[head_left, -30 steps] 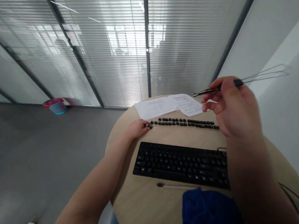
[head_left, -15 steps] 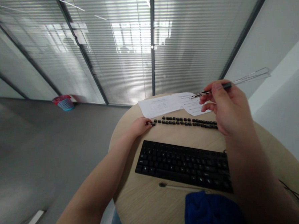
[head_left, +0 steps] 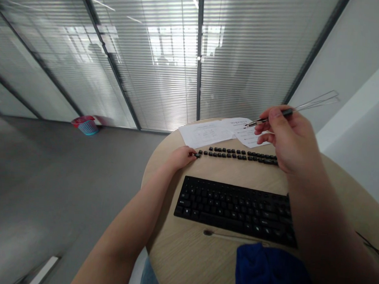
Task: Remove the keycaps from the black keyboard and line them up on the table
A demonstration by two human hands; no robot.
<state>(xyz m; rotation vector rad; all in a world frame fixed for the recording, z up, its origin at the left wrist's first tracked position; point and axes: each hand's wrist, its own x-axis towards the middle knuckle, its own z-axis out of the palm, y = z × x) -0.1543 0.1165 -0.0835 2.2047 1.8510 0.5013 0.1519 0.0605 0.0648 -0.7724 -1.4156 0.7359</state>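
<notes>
A black keyboard (head_left: 233,210) lies on the round wooden table. Behind it, small black keycaps (head_left: 228,155) stand in two rows. At the left end of these rows, my left hand (head_left: 182,157) rests on the tabletop, its fingers closed on a small black keycap (head_left: 197,155). My right hand (head_left: 288,138) is raised over the right end of the rows, pinching a tool with a black handle (head_left: 287,112) and thin wire loops (head_left: 320,100). The tool's other end points left, over the printed papers (head_left: 205,133).
In front of the keyboard lie a thin brush (head_left: 229,237) and a blue cloth (head_left: 268,271). A dark cable (head_left: 370,244) is at the table's right edge. On the floor at left stands a red and blue basket (head_left: 87,127), near the blinds.
The whole view has shifted slightly, moving the scene a little to the right. Both hands keep their holds, and the keycaps and keyboard show no clear change.
</notes>
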